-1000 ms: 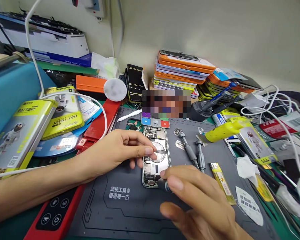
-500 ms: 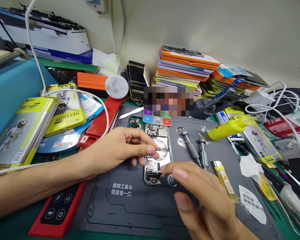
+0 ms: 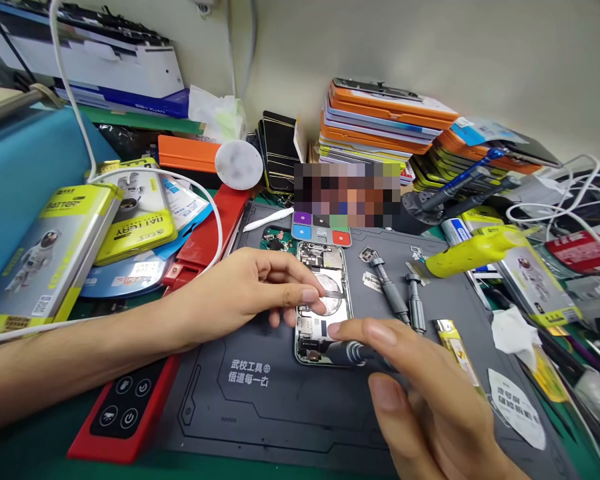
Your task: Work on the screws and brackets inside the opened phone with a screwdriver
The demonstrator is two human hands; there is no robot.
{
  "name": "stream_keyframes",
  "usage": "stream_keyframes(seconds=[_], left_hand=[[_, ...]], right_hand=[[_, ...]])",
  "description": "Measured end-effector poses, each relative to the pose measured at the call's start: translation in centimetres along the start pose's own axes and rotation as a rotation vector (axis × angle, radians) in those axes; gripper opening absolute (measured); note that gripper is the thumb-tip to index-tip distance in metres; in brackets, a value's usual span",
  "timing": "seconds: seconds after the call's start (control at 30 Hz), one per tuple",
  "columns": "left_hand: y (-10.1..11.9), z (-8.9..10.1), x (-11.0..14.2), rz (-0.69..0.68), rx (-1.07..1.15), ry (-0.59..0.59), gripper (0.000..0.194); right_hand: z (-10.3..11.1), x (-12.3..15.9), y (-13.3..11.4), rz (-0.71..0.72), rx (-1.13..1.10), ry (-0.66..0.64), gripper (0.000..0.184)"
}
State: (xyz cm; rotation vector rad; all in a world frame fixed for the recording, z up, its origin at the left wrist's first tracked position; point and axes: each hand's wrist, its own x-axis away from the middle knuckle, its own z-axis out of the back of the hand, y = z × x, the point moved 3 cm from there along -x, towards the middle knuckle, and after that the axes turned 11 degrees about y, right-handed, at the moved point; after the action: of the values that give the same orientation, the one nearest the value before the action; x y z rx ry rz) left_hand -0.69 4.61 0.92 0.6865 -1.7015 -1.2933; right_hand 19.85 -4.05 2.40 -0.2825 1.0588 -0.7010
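Observation:
An opened phone (image 3: 336,317) lies on the dark grey mat (image 3: 220,420), with its circuit boards and round silver coil exposed. My left hand (image 3: 280,287) is over its left side, thumb and index finger pinched beside a thin dark strip (image 3: 336,294) on the coil. Whatever the pinch holds is hidden. My right hand (image 3: 430,393) is at the phone's lower right, index finger extended over the phone and thumb spread away. Under that index finger, a dark screwdriver (image 3: 347,353) with pale rings crosses the phone's lower end. It appears held by the right hand's hidden fingers.
Two grey screwdrivers (image 3: 390,290) and a yellow lighter (image 3: 457,350) lie to the right. A yellow bottle (image 3: 470,253) is behind them. Battery boxes (image 3: 45,253) and a red device (image 3: 115,413) flank the left. Orange cases (image 3: 385,113) are stacked at the back.
The view has shifted, so the whole scene sits slightly higher and further right. My right thumb has spread away from the phone, showing more of the screwdriver. My left pinch keeps its place over the phone.

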Motion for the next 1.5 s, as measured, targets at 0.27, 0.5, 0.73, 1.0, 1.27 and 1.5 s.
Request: stream_keyframes(seconds=[0.27,0.5,0.73,1.0,1.27,1.5], left_hand=[[0.0,0.0,0.1,0.008,-0.011,-0.002,0.008],[-0.1,0.0,-0.1,0.005,-0.007,-0.014,0.011],[0.0,-0.2,0.3,0.051,0.039,-0.037,0.019],[0.0,-0.4,0.2,0.068,0.043,-0.018,0.026],[-0.5,-0.3,0.3,0.148,0.018,0.013,0.023],[-0.8,-0.4,0.3,0.172,0.043,-0.014,0.022]], right_hand=[[0.6,-0.5,0.2,0.076,0.063,0.081,0.073],[0.3,-0.3,-0.1,0.037,0.054,0.068,0.083],[0.1,-0.8,-0.1,0.089,0.013,0.007,0.078],[-0.4,-1.0,-0.1,0.092,0.067,-0.027,0.06],[-0.8,-0.7,0.1,0.099,0.033,0.012,0.056],[0.2,-0.1,-0.1,-0.145,-0.12,0.326,0.075]])
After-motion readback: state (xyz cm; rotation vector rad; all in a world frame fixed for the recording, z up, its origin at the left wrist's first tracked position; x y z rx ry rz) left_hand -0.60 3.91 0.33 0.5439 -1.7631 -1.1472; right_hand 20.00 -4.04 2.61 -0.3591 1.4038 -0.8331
